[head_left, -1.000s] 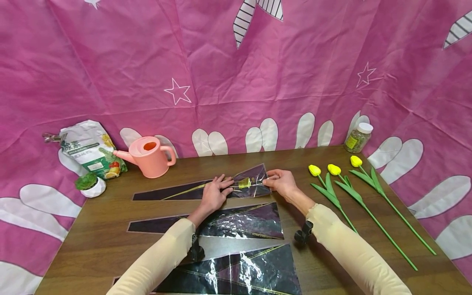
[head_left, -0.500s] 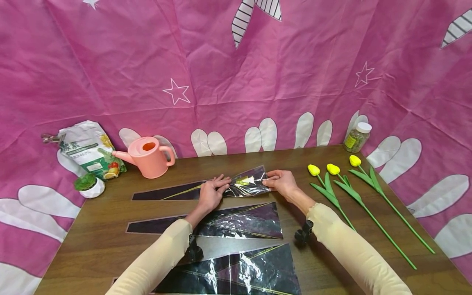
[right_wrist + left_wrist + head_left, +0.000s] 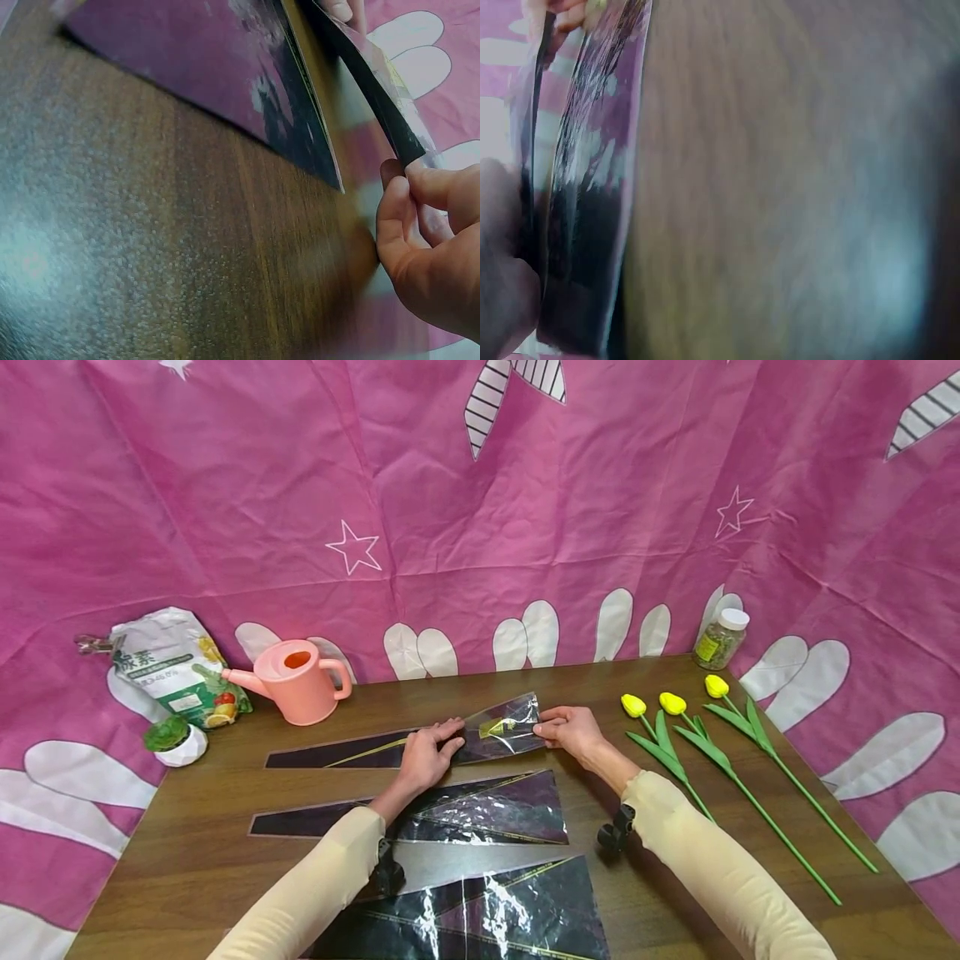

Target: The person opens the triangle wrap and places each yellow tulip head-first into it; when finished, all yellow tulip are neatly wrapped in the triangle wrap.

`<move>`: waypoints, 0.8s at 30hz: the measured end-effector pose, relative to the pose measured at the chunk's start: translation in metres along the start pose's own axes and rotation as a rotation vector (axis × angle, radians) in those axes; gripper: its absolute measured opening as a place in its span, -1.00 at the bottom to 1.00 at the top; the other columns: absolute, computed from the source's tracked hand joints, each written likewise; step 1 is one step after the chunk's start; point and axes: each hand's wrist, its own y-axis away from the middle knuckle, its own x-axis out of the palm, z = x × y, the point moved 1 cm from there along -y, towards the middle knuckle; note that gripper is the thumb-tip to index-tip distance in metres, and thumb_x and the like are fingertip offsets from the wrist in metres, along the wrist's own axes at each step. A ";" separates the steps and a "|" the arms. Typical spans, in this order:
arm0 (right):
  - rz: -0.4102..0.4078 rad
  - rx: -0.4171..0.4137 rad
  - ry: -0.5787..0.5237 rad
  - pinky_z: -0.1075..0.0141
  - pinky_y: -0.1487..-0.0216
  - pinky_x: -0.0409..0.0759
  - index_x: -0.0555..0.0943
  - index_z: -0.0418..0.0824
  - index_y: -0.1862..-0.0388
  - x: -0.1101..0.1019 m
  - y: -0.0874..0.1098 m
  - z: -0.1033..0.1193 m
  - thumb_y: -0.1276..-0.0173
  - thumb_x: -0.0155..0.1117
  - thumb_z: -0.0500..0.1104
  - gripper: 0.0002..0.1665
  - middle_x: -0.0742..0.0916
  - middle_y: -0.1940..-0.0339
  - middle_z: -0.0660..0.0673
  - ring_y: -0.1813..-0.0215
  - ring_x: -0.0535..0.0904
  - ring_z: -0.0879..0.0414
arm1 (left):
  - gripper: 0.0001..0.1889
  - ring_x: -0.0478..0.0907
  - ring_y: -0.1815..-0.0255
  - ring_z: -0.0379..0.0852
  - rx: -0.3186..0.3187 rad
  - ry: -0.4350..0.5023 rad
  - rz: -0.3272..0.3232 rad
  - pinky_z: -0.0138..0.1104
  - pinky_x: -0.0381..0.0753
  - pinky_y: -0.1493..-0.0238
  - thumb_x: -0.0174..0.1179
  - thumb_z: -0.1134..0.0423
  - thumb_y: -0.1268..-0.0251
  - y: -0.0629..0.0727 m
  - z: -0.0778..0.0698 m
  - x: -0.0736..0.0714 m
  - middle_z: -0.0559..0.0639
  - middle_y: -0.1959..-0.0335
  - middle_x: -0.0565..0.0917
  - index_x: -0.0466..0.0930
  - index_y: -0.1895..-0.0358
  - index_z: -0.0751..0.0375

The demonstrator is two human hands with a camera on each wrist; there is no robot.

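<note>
A tapered black-and-clear plastic flower sleeve [image 3: 495,727] with yellow lines lies farthest back of the sleeves, its wide end lifted a little off the table. My right hand [image 3: 573,732] pinches the edge of that wide end between thumb and fingers, as the right wrist view also shows. Across the middle of the same sleeve rests my left hand [image 3: 426,758], fingers fairly straight and thumb apart. A second sleeve [image 3: 495,810] lies flat nearer to me, and a third sleeve [image 3: 517,910] nearer still, partly under my left forearm. The left wrist view is blurred.
Yellow artificial tulips [image 3: 672,703] lie on the right of the wooden table [image 3: 172,852]. A lidded jar [image 3: 722,639] stands at the back right. A pink watering can [image 3: 300,683], a printed bag [image 3: 180,668] and a small potted plant [image 3: 176,740] are back left.
The sleeve's wide end has shifted shape and its glare changed under my hands. My left hand has slid slightly left along it; the right hand keeps its pinch.
</note>
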 end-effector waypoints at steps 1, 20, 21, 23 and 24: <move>-0.001 -0.004 0.003 0.42 0.41 0.63 0.52 -0.63 -0.11 0.000 0.000 0.000 -0.31 0.34 -0.44 -0.57 0.76 0.31 -0.22 0.48 0.58 0.22 | -0.66 0.57 -0.20 0.15 0.013 -0.020 0.029 -0.01 0.43 -0.29 0.32 0.40 -0.29 0.000 -0.001 -0.002 0.23 -0.12 0.65 0.67 -0.12 0.37; -0.006 0.023 0.023 0.40 0.37 0.66 0.52 -0.62 -0.11 -0.001 0.001 0.000 -0.35 0.34 -0.39 -0.58 0.76 0.25 -0.27 0.45 0.62 0.17 | -0.84 0.64 -0.09 0.16 -0.124 0.020 -0.049 -0.04 0.55 -0.17 0.46 0.42 -0.10 -0.004 -0.002 -0.002 0.08 0.15 0.77 0.83 0.21 0.26; -0.006 0.027 0.018 0.39 0.37 0.66 0.52 -0.62 -0.11 -0.001 0.001 0.000 -0.35 0.33 -0.40 -0.58 0.76 0.26 -0.27 0.44 0.62 0.17 | -0.85 0.65 -0.08 0.16 -0.132 0.020 -0.052 -0.04 0.55 -0.17 0.46 0.43 -0.11 -0.004 -0.003 -0.002 0.07 0.16 0.77 0.83 0.23 0.26; -0.002 0.030 0.006 0.39 0.36 0.66 0.51 -0.62 -0.12 -0.001 0.001 0.000 -0.36 0.32 -0.40 -0.58 0.76 0.27 -0.25 0.45 0.61 0.16 | -0.88 0.65 -0.08 0.14 -0.145 0.018 -0.063 -0.04 0.55 -0.16 0.45 0.42 -0.12 -0.005 -0.003 -0.002 0.06 0.17 0.77 0.84 0.25 0.24; -0.001 0.029 0.006 0.39 0.36 0.66 0.51 -0.62 -0.12 -0.001 0.001 0.000 -0.36 0.32 -0.40 -0.58 0.76 0.28 -0.24 0.45 0.61 0.16 | -0.88 0.66 -0.07 0.12 -0.150 0.016 -0.067 -0.04 0.55 -0.16 0.45 0.42 -0.12 -0.004 -0.003 -0.002 0.05 0.17 0.77 0.84 0.26 0.23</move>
